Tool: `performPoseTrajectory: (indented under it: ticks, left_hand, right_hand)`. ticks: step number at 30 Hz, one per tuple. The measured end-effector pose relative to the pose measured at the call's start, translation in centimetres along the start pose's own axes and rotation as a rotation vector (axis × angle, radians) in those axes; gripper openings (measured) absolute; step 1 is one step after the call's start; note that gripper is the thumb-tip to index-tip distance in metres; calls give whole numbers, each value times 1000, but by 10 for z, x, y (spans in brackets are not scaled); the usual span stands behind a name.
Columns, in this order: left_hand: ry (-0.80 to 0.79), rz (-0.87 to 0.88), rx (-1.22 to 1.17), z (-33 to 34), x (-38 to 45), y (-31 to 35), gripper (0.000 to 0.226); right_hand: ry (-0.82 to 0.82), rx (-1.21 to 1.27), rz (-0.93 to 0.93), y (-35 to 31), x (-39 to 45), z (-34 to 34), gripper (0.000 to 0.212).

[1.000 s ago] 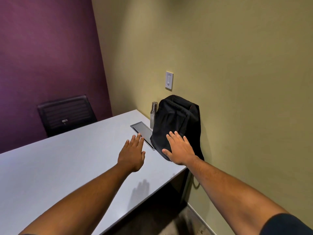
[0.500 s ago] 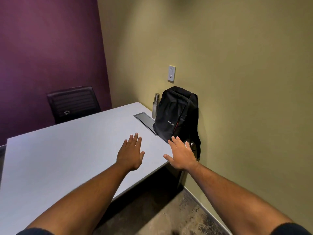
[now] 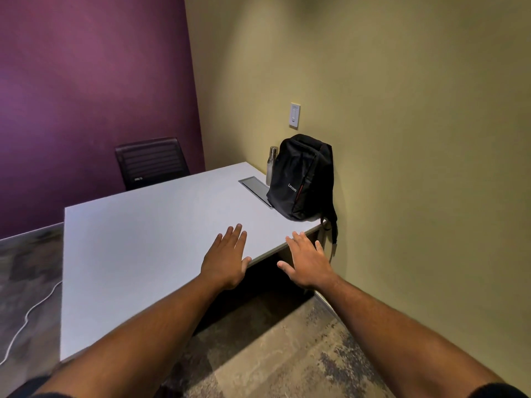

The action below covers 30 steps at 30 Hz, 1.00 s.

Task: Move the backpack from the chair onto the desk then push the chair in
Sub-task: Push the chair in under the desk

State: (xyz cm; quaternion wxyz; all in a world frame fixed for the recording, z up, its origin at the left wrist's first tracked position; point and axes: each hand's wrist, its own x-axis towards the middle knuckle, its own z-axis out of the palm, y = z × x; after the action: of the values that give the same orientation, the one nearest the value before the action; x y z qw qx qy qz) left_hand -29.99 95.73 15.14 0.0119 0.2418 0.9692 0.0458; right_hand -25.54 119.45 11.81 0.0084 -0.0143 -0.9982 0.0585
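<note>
The black backpack (image 3: 301,179) stands upright on the white desk (image 3: 138,254) at its far right corner, leaning on the olive wall, with a strap hanging over the desk edge. My left hand (image 3: 227,259) hovers flat over the desk's near edge, fingers apart, holding nothing. My right hand (image 3: 309,262) is spread open in the air just past the desk edge, well short of the backpack. A black chair (image 3: 150,162) stands behind the desk's far side against the purple wall. No other chair is in view.
A steel bottle (image 3: 272,165) stands beside the backpack, left of it. A flush metal cable hatch (image 3: 254,186) lies in the desk top. A light switch (image 3: 294,115) is on the wall. A white cable (image 3: 26,317) runs over the floor at left.
My right hand has come off the backpack and both hands have drawn back to the desk's near edge. The view has pulled away, showing more of the desk and the floor.
</note>
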Motion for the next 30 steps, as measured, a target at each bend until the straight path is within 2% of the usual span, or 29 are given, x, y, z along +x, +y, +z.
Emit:
performPoseTrajectory:
  ticks: [8,17,25,30]
  left_hand:
    - [-1,37,-54,13,-86,2,71]
    - [27,147,-72,14,-188,-45,67]
    - [-104,248,55,15,-299,-112,68]
    - [-132,283,79,14,-346,-141,69]
  right_hand:
    - [6,13,22,-40,-84,6,83]
    - [12,3,138,-120,-177,20,80]
    - [23,50,237,-228,-269,44,80]
    - [27,54,277,-272,-316,48,80]
